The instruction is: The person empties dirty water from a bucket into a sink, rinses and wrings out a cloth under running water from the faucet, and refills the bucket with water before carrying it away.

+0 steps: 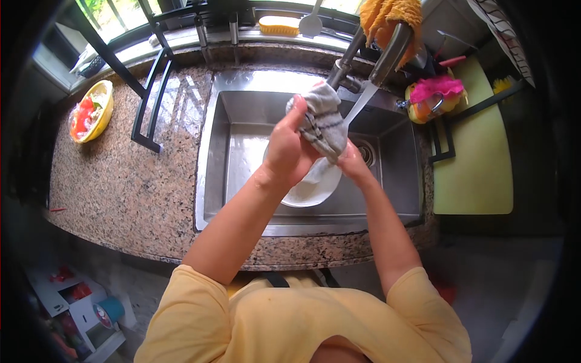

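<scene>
A grey and white striped cloth (pixel 325 115) is held up between both hands over the steel sink (pixel 393 181). My left hand (pixel 289 145) grips its left side, with the thumb on top. At the cloth's lower right end, my right hand (pixel 353 162) has its fingers closed on it, partly hidden by the fabric. Water (pixel 361 103) runs from the faucet (pixel 392 54) just beside the cloth's right edge. Below the hands, a white bowl (pixel 315 190) sits in the sink, partly covered by the left hand and the cloth.
An orange cloth (pixel 393 18) hangs over the faucet. A yellow bowl (pixel 108 112) with scraps is on the left counter (pixel 121 181), near a black metal frame (pixel 142 115). To the right are a pink scrubber (pixel 436 89) and a green board (pixel 475 175). A yellow brush (pixel 278 25) lies behind the sink.
</scene>
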`<state>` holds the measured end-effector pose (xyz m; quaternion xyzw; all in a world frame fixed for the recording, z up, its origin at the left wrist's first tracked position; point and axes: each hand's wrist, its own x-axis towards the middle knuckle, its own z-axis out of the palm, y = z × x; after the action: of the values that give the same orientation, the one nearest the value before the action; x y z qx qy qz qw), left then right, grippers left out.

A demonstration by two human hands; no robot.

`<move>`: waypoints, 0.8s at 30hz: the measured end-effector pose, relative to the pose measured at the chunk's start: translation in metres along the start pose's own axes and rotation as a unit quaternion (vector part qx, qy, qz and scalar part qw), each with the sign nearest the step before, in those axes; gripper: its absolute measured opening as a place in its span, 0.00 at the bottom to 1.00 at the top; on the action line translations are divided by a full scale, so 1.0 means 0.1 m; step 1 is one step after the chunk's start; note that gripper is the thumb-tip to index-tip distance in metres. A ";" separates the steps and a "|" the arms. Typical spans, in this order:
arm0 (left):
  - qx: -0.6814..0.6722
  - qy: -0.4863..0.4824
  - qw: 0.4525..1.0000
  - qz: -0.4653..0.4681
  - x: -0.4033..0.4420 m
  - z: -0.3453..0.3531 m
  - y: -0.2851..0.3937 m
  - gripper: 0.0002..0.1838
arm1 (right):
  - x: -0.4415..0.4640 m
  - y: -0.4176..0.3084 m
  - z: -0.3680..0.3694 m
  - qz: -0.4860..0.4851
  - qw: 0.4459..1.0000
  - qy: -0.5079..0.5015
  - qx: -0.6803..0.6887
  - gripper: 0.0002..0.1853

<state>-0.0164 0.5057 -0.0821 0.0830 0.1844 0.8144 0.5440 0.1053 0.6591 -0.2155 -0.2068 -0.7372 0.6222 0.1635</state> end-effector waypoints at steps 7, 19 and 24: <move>-0.165 -0.068 0.984 0.003 -0.03 0.24 0.08 0.28 | -0.20 -0.13 0.35 0.132 0.910 0.022 0.392 0.24; -0.033 0.264 0.949 -0.170 0.33 -1.36 -0.77 0.27 | -0.16 -0.19 0.76 0.020 0.990 0.122 0.067 0.15; -0.075 0.214 0.973 -0.049 0.31 -1.39 -1.20 0.17 | -0.11 -0.38 0.77 -0.031 0.889 0.278 -0.364 0.14</move>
<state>0.0275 0.5457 -0.2590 -0.1435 0.2394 0.7970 0.5356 0.0722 0.5829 -0.1909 -0.3932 -0.8424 0.2220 0.2939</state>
